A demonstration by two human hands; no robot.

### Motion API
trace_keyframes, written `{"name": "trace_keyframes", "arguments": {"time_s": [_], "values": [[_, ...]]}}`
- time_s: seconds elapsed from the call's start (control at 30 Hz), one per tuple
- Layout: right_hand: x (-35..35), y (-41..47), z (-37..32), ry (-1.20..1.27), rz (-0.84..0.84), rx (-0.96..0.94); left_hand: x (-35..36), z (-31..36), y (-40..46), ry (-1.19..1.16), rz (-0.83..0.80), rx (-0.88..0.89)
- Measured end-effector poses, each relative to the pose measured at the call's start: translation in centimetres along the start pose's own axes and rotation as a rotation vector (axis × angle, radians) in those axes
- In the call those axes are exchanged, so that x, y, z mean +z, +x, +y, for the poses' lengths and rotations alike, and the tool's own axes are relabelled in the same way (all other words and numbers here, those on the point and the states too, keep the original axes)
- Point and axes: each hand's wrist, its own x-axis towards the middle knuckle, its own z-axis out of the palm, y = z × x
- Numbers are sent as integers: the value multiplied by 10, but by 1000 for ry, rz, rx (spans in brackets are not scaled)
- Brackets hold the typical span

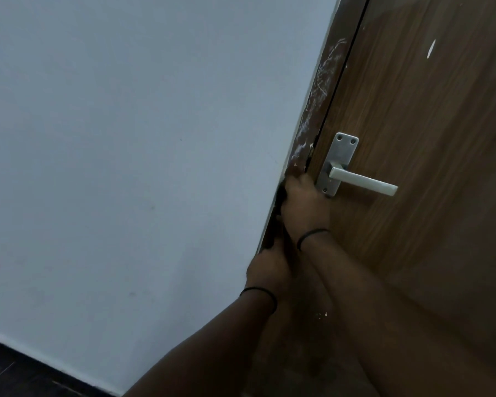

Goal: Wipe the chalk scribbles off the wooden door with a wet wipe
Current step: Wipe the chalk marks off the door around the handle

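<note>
We've got both hands on the door frame (312,133) just left of the handle (361,179): right hand (304,202) beside its plate, left hand (267,270) below. Chalk scribbles (327,70) sit above the handle. Can't see a wipe or tell either grip
</note>
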Motion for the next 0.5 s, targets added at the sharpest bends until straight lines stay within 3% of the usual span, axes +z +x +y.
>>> {"name": "trace_keyframes", "arguments": {"time_s": [0.07,0.2,0.27,0.4,0.5], "values": [[10,-18,3,23,-168,-18,-3,1,0,20,-19,5],[9,-11,1,-4,-285,5,-5,3,-3,63,-62,-11],[-1,-2,-1,-57,-246,2,-10,9,-5,95,-69,-6],[-26,32,-8,-173,25,65,-15,22,-4,72,-74,-11],[-34,45,-21,-236,41,113,-19,26,0,182,-95,-27]]}}
